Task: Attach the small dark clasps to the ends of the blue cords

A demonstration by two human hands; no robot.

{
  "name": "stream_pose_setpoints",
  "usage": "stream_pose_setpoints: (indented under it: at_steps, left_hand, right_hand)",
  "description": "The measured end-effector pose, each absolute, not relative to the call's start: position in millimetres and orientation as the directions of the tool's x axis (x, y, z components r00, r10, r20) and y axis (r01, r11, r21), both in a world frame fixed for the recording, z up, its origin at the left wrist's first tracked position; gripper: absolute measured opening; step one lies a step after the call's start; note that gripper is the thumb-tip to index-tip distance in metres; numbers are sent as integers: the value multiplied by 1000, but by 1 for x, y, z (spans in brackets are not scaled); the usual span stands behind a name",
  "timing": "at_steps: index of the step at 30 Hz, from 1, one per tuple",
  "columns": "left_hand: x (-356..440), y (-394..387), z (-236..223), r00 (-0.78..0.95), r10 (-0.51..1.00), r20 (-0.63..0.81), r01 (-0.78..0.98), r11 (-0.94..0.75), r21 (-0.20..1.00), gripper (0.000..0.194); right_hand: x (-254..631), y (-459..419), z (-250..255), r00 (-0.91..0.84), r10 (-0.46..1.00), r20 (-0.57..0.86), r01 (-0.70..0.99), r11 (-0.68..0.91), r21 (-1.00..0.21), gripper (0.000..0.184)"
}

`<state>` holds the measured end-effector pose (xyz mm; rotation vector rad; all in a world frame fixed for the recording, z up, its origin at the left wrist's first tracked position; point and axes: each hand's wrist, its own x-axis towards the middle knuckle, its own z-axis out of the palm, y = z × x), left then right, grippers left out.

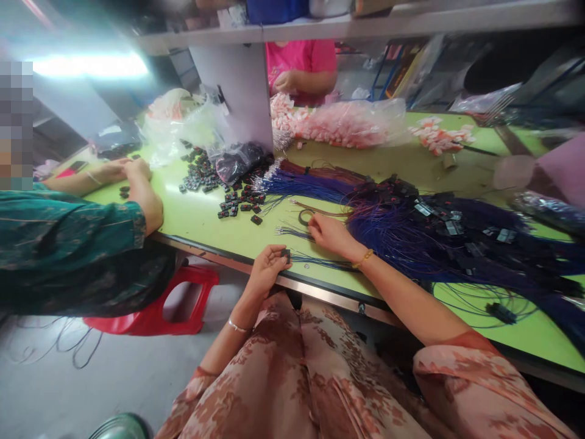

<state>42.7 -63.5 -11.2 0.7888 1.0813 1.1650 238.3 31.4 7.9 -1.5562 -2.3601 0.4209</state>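
My left hand (267,270) is closed at the table's front edge, with a small black connector housing (286,255) pinched between thumb and fingers. Dark wires (320,261) run from beside that housing to the right, under my right forearm. My right hand (333,234) is closed, fingertips down, at the right side of a dark ring like a tape roll (304,217). What its fingers pinch, if anything, is hidden. Several loose wires with bare metal terminals (280,231) lie just left of the right hand.
Black housings (235,202) are scattered left of centre. A large heap of blue wires (388,228) with black connectors covers the right. Pink-white parts in a plastic bag (351,124) lie behind. A co-worker's hands (132,171) are at left, near a red stool (196,302); another person sits opposite.
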Motion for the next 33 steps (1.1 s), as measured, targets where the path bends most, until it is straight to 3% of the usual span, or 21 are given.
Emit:
stream_pose_setpoints:
  at_steps: [4, 8, 12, 23, 27, 33]
  left_hand:
    - [46, -64, -11, 53, 971, -233, -321, 238, 917, 37]
    - [50, -64, -10, 55, 972, -226, -349, 231, 908, 37]
    - [51, -63, -7, 53, 969, -242, -442, 240, 865, 35]
    - [57, -55, -10, 107, 954, -279, -583, 287, 760, 32]
    - [57, -53, -15, 116, 947, -300, -592, 309, 744, 33]
    - [58, -52, -17, 129, 938, -320, -614, 330, 717, 31]
  right_hand:
    - [229, 32, 9, -410, 892, 193, 690, 441, -574, 12]
    - [207, 33, 9, -391, 891, 232, 442, 403, -802, 12]
    - [197, 28, 11, -408, 890, 204, 286, 337, -897, 15]
    - [218, -8, 15, -392, 918, 57, 284, 179, -942, 18]
    - [222, -14, 13, -384, 915, 125, 357, 272, -894, 11]
    - [224, -19, 14, -456, 844, 282, 477, 500, -723, 5]
